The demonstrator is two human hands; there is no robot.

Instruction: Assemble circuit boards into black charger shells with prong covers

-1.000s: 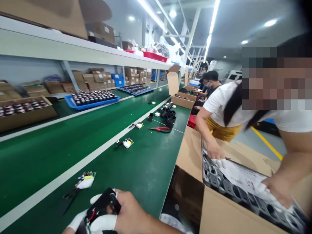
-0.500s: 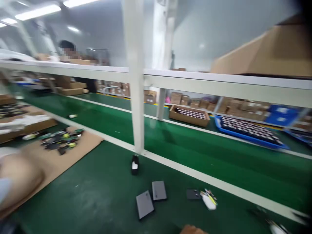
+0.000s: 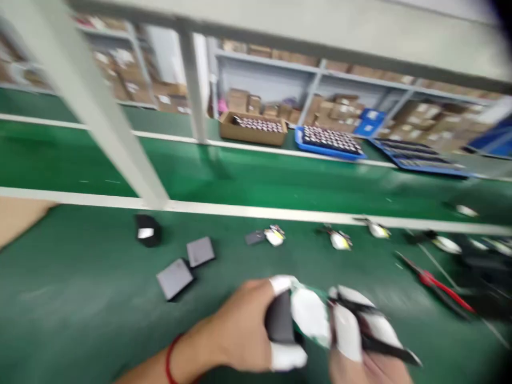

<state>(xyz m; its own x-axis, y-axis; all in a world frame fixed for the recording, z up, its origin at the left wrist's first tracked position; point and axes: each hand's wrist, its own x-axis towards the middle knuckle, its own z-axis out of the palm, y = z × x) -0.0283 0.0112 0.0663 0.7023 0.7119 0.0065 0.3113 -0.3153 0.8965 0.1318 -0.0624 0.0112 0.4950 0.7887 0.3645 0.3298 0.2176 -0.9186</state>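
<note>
White coverings wrap the fingertips of both my hands. My left hand (image 3: 244, 325) is closed around a small black casing (image 3: 280, 319). Against the casing's right side is a white rounded piece with a green edge (image 3: 311, 314); whether the two are joined is unclear. My right hand (image 3: 360, 341) is closed at the right of that piece, its fingertips at the green edge. A slim black tool with a pointed end (image 3: 386, 346) runs through its fingers; blur hides its exact kind.
Two grey square boxes (image 3: 175, 278) and a black block with a white label (image 3: 148, 230) lie left on the green bench. White-and-yellow parts (image 3: 340, 240) line the rail. Red-handled pliers (image 3: 434, 282) lie right. A white post (image 3: 112, 128) rises at left; filled trays (image 3: 330, 141) stand beyond.
The view has swung right and down. Both my hands have come into the lower middle with the casing and the white piece; before, only part of one hand showed at the bottom edge.
</note>
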